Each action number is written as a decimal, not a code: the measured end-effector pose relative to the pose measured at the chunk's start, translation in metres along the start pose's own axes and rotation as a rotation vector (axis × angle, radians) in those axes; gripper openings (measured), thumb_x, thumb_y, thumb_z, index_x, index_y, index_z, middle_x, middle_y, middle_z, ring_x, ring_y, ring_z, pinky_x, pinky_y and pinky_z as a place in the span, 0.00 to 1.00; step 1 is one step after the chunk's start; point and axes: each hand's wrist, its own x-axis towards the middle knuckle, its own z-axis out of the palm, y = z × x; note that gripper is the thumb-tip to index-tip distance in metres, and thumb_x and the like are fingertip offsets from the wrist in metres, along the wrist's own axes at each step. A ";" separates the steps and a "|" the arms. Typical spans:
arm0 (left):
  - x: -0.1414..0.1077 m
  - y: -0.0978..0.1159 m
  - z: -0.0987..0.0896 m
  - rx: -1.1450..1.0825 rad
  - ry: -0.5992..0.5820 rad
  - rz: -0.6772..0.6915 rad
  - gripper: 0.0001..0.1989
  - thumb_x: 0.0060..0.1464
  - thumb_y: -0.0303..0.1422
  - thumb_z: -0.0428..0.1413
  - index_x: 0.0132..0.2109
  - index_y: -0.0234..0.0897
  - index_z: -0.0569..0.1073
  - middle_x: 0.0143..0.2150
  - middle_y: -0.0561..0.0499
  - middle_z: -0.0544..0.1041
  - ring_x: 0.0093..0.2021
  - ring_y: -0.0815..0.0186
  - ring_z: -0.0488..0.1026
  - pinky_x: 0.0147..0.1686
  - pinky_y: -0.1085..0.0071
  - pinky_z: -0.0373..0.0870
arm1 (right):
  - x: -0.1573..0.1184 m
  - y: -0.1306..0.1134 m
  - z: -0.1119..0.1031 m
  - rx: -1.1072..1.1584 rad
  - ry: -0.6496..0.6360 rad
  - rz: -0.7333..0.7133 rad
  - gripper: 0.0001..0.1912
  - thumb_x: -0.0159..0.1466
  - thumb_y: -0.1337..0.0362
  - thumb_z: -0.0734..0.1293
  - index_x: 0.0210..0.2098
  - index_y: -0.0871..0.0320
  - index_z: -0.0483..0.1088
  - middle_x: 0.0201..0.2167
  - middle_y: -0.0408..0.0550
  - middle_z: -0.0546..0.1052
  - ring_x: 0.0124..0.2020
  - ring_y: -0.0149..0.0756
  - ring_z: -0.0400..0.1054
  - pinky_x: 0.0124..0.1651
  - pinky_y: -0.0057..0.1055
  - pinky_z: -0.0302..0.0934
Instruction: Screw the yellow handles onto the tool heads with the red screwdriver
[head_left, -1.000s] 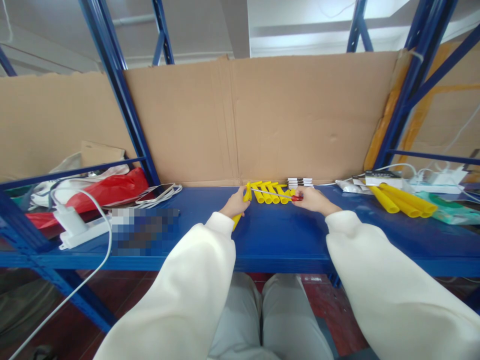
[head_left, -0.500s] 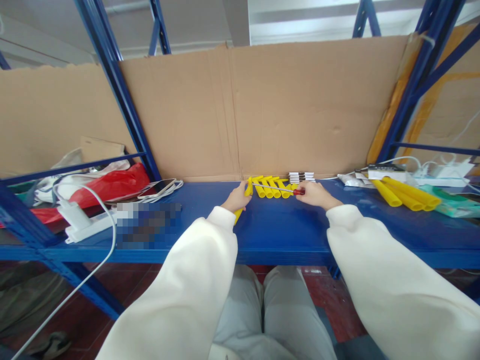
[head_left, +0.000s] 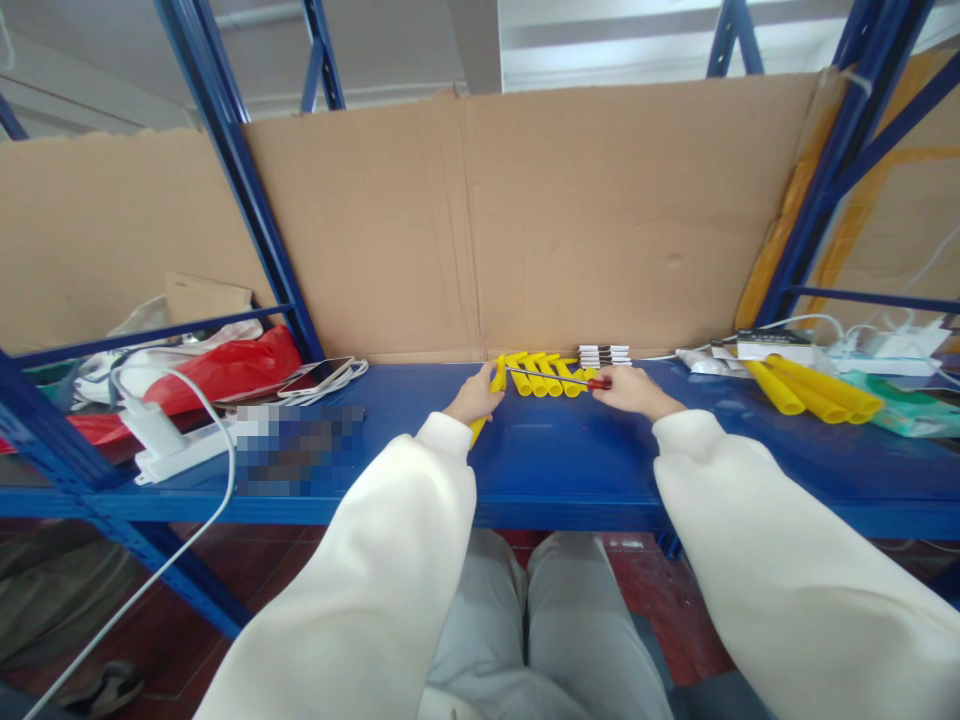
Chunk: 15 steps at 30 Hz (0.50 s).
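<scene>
Left hand (head_left: 474,394): fingers wrapped round yellow piece (head_left: 498,376), left of yellow row (head_left: 541,376) on tabletop (head_left: 555,460). Right hand (head_left: 631,390): fingers gripping screwdriver (head_left: 598,384) handle, tip at piece. Piece likely light, stiff, smooth; best held round body.

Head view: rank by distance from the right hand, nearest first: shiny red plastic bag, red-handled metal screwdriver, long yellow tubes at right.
1. Red-handled metal screwdriver: in the right hand.
2. Long yellow tubes: off to its right.
3. Shiny red plastic bag: far left.
</scene>
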 end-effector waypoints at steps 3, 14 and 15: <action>0.000 0.000 0.000 -0.021 0.002 -0.003 0.30 0.60 0.26 0.59 0.68 0.40 0.63 0.52 0.43 0.82 0.25 0.67 0.79 0.32 0.74 0.75 | -0.001 0.000 0.000 0.020 -0.038 -0.022 0.04 0.56 0.62 0.68 0.26 0.53 0.71 0.29 0.47 0.80 0.34 0.42 0.73 0.35 0.31 0.59; 0.001 -0.001 0.000 0.005 0.013 -0.002 0.30 0.61 0.25 0.57 0.68 0.39 0.63 0.53 0.42 0.82 0.26 0.66 0.79 0.33 0.72 0.76 | -0.001 0.001 0.001 0.094 0.004 -0.059 0.02 0.56 0.62 0.68 0.29 0.53 0.72 0.32 0.47 0.81 0.34 0.41 0.72 0.35 0.30 0.60; 0.001 -0.001 0.000 0.010 0.012 -0.001 0.30 0.61 0.25 0.57 0.68 0.38 0.63 0.52 0.41 0.82 0.25 0.66 0.79 0.33 0.71 0.76 | -0.001 0.001 0.000 0.097 -0.001 -0.062 0.03 0.57 0.61 0.68 0.29 0.53 0.72 0.32 0.47 0.81 0.35 0.41 0.72 0.35 0.30 0.60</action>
